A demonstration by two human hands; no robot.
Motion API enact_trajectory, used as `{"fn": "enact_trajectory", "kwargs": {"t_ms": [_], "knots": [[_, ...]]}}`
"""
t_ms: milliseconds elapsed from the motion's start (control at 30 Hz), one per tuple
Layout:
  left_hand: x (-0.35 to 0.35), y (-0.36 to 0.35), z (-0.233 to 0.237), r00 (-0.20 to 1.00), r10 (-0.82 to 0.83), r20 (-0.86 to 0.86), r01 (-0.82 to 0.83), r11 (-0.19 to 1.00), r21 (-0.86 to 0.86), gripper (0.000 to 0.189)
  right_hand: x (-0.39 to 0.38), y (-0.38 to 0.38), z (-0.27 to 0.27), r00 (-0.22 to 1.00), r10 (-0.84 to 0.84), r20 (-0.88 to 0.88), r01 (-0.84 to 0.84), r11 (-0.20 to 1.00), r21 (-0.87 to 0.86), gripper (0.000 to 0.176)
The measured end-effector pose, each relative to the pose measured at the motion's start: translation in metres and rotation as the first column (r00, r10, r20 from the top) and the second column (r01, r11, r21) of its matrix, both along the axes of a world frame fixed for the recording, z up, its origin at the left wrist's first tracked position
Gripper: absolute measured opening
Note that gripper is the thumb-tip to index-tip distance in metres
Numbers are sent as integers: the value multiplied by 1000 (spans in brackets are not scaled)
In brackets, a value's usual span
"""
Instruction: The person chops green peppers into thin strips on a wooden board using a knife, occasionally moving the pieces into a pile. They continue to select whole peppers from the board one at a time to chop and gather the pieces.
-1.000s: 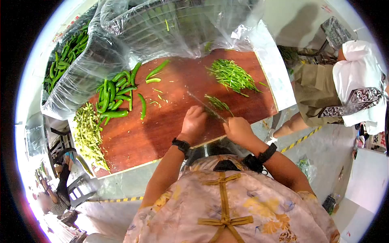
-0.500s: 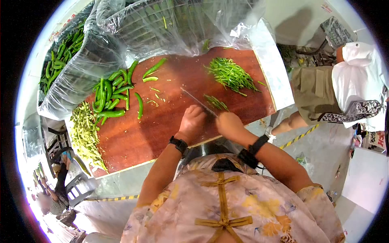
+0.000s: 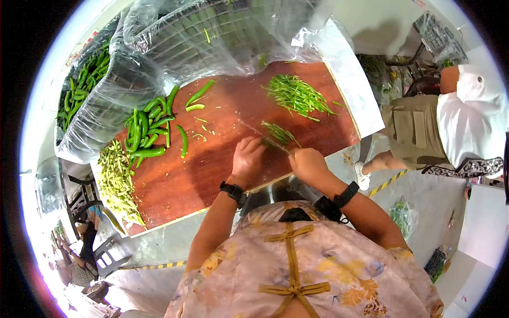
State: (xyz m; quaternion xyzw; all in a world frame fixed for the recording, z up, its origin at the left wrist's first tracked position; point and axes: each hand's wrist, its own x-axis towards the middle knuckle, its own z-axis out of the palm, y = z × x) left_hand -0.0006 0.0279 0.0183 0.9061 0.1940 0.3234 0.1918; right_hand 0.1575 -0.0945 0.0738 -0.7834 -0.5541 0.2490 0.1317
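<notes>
Right hand (image 3: 309, 164) has moved away from the left hand (image 3: 247, 157) since the earlier frame, gripping a thin, metal-looking long-bladed knife (image 3: 275, 144); left is curled beside the blade, contents can't tell. Knife is over the reddish-brown board (image 3: 180, 193), long axis diagonal, tip forward-left, just beside the small pile of thin green cut strips (image 3: 279, 132). Looks like a cutting step, calling for fingers clear of the edge; larger green strip pile (image 3: 298, 95) sits beyond, whole long green peppers (image 3: 139, 131) well left.
</notes>
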Motion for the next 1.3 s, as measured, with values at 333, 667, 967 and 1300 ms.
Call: {"fn": "enact_trajectory", "kwargs": {"t_ms": [333,667,967,1300], "knots": [[1,9,-3,999,-49,-16,49,997,52,20,2,-8,4,998,67,-20,-68,996,-57,29],[4,15,-8,993,-118,25,117,993,18,17,-13,36,-13,998,51,-42,-55,992,-114,30],[0,9,-4,997,-53,58,55,998,-36,21,-5,36,-16,996,-85,13,84,995,60,24],[-1,13,-13,994,-103,23,103,995,6,19,0,0,9,999,31,-34,-33,997,-70,32]]}}
